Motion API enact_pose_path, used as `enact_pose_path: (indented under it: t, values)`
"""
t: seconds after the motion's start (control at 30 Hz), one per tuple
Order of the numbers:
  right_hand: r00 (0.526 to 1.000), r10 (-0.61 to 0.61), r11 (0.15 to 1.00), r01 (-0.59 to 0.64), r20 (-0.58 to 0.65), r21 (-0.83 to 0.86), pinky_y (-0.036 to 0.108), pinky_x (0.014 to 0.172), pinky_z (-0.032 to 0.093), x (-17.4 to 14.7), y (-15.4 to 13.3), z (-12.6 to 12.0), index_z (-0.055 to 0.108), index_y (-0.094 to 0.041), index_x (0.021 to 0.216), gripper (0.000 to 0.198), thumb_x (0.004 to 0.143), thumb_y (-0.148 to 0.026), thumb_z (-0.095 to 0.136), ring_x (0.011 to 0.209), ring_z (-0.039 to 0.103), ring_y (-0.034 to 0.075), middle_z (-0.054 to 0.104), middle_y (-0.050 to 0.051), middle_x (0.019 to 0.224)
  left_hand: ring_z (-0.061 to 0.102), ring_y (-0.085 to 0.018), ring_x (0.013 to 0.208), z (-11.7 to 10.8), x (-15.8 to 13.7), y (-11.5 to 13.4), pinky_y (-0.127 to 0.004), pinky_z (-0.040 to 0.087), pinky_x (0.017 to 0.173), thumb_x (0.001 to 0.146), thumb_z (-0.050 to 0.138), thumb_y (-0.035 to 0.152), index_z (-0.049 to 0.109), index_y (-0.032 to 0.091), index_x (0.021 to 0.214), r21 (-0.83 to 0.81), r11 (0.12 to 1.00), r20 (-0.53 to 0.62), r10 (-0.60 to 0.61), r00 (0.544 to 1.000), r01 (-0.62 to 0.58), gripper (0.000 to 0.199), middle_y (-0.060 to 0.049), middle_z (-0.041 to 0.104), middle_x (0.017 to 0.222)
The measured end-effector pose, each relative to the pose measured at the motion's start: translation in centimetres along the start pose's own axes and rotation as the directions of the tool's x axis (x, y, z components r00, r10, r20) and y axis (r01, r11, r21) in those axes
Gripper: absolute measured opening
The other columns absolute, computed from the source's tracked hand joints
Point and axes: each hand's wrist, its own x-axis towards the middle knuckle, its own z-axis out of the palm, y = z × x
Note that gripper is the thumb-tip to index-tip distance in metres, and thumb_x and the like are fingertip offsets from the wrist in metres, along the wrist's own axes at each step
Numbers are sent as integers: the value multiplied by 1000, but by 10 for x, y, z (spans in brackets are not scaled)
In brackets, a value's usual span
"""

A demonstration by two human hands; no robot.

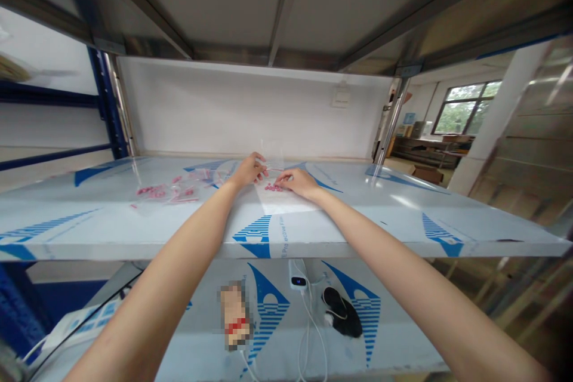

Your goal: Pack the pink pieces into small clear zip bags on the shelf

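Note:
Small pink pieces lie in a little pile on a thin white sheet on the shelf top. My right hand is at the pile from the right, its thumb and fingertips pinched together at the pieces. Just behind and to the left, my left hand has its fingers curled in toward the thumb. What those fingers hold is too small to make out. Clear film shows faintly behind both hands. Left of my left hand lie clear plastic bags with more pink pieces in them.
A metal shelf hangs overhead, with a white wall behind. On the lower shelf are a blurred-out phone-like object on a cable, a white charger with a display, and a black item. Blue posts stand left.

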Motion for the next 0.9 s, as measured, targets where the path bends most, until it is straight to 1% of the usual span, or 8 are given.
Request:
enact_pose_path:
  t: [0.1, 0.23, 0.33, 0.43, 0.53, 0.67, 0.8, 0.9]
  values:
    - [1000, 5, 999, -6, 15, 35, 24, 60, 35, 0, 2, -1, 72, -25, 89, 20, 81, -37, 59, 66, 56, 13, 69, 1, 81, 49, -7, 46, -1, 0, -1, -17, 36, 46, 78, 53, 6, 42, 17, 90, -6, 1000, -5, 15, 1000, -15, 20, 4, 60, 62]
    - [998, 55, 996, -53, -25, 77, 23, 61, 34, 3, 5, -4, 72, -25, 92, 25, 87, -32, 49, 70, 58, 14, 68, 1, 81, 49, -7, 46, -3, -1, -2, -18, 36, 46, 76, 55, 7, 45, 16, 91, 2, 1000, -25, 29, 999, -29, 20, 2, 62, 62]
    - [981, 156, 982, -141, -115, 127, 23, 61, 33, 7, 11, -7, 72, -22, 88, 28, 88, -36, 48, 73, 58, 14, 67, 2, 82, 48, -7, 43, -4, -1, -1, -17, 35, 45, 76, 53, 7, 46, 15, 90, 0, 1000, -13, 30, 999, -30, 18, 2, 62, 61]
    - [951, 270, 945, -230, -154, 233, 22, 57, 34, 10, 19, -8, 69, -18, 92, 34, 84, -46, 51, 63, 55, 13, 67, 4, 81, 48, -6, 43, -3, -1, 1, -17, 36, 44, 77, 52, 9, 48, 15, 88, -9, 998, 27, 57, 998, -57, 13, 2, 62, 61]
    - [969, 233, 896, -182, -82, 405, 21, 54, 35, 9, 22, -7, 68, -14, 94, 31, 79, -40, 58, 56, 50, 10, 66, 4, 80, 49, -6, 43, 0, 0, 3, -17, 36, 44, 77, 54, 10, 50, 13, 85, -15, 997, 67, 80, 995, -79, 9, 0, 64, 63]
    - [988, 150, 833, -104, -40, 544, 20, 56, 37, 6, 22, -8, 70, -13, 85, 20, 77, -28, 59, 56, 47, 8, 65, 2, 77, 54, -8, 48, 2, 1, 3, -17, 37, 44, 77, 57, 14, 53, 12, 80, 3, 999, 101, 47, 994, -47, 5, -5, 68, 71]
    - [983, 155, 822, -70, -103, 564, 21, 60, 38, 8, 23, -8, 70, -12, 82, 19, 76, -27, 60, 61, 49, 9, 66, 4, 78, 57, -9, 50, 0, 3, -3, -18, 39, 46, 79, 58, 19, 58, 11, 78, 58, 997, 93, 39, 995, -45, 9, -8, 69, 74]
    - [985, 143, 830, -63, -101, 553, 21, 60, 39, 8, 24, -8, 70, -12, 82, 19, 76, -27, 61, 63, 52, 10, 67, 5, 79, 56, -9, 50, -2, 4, -5, -18, 40, 47, 78, 58, 20, 61, 10, 75, 117, 991, 97, 55, 994, -66, 11, -8, 69, 72]
